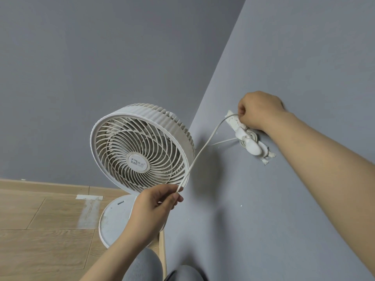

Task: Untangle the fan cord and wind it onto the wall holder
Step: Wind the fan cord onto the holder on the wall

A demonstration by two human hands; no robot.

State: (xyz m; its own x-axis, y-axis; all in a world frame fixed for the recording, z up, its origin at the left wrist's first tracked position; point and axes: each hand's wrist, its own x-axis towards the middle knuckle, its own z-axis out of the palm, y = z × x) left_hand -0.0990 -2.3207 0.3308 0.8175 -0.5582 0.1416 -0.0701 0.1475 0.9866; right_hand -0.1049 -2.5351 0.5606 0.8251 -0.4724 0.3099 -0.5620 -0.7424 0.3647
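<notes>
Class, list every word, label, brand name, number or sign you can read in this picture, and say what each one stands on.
On the round badge at the hub of the fan: a dark logo and a row of characters, too blurred to read.
On the base: one small dark mark, no legible text.
On the cord and the wall holder: no text visible.

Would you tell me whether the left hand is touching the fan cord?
Touching: the head view shows the left hand pinching the fan cord between thumb and fingertips.
</notes>
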